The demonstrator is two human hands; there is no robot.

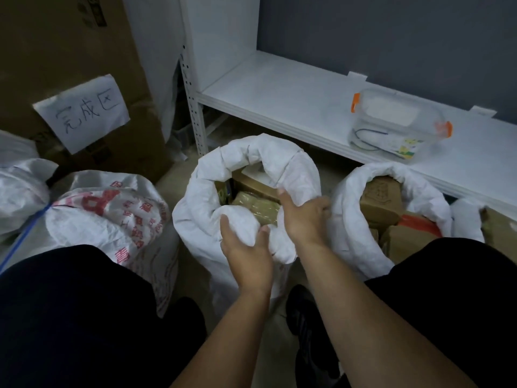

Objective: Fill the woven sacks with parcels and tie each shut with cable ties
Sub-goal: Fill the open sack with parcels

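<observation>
A white woven sack (195, 203) with a rolled-down rim stands open on the floor in the middle. Inside it lie brown parcels (257, 207) wrapped in tape. My left hand (247, 256) grips the near part of the rolled rim. My right hand (303, 217) grips the rim on the right side. A second open sack (349, 219) with cardboard parcels (380, 200) stands to the right. On the left lies a closed sack with red print (112, 217), tied with a blue cable tie (25, 236).
A clear box with orange clips (397, 127) holding cable ties sits on the low white shelf (279, 91). A large cardboard box with a paper sign (84, 110) stands at the left. My dark-trousered knees flank the middle sack.
</observation>
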